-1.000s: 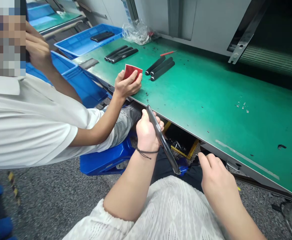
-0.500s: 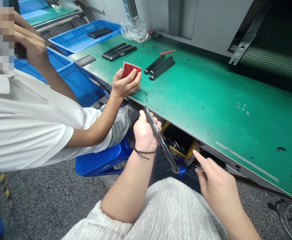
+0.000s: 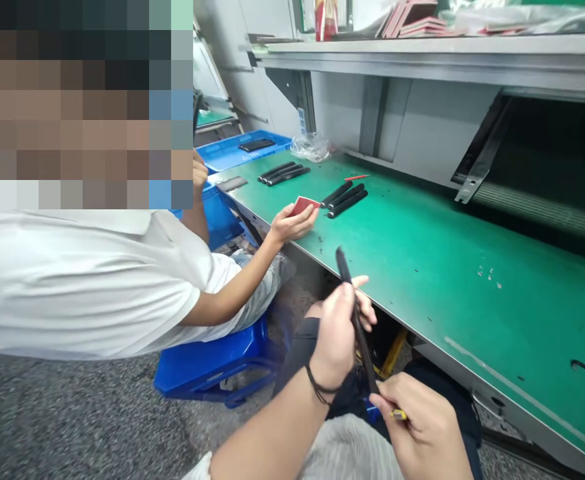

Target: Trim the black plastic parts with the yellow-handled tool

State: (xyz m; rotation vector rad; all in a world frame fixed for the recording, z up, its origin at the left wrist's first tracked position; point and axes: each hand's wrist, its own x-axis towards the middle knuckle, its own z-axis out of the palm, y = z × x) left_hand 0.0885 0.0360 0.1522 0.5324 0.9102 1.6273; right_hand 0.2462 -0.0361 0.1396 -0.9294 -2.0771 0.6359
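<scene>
The left hand (image 3: 339, 333) has swung the slim black strip (image 3: 346, 273) more upright, fingers wrapped firmly around it (six o'clock, below the tabletop (image 3: 472, 320)). The right hand (image 3: 425, 430) pinches a small yellow-tipped object (image 3: 399, 415) just beside the strip's lower end.

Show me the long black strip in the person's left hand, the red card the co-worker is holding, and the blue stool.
Long black strip (image 3: 365, 360), head view, on its lower part below the hand.
Red card (image 3: 305, 205), head view, on its red face.
Blue stool (image 3: 212, 368), head view, on its front side.
</scene>
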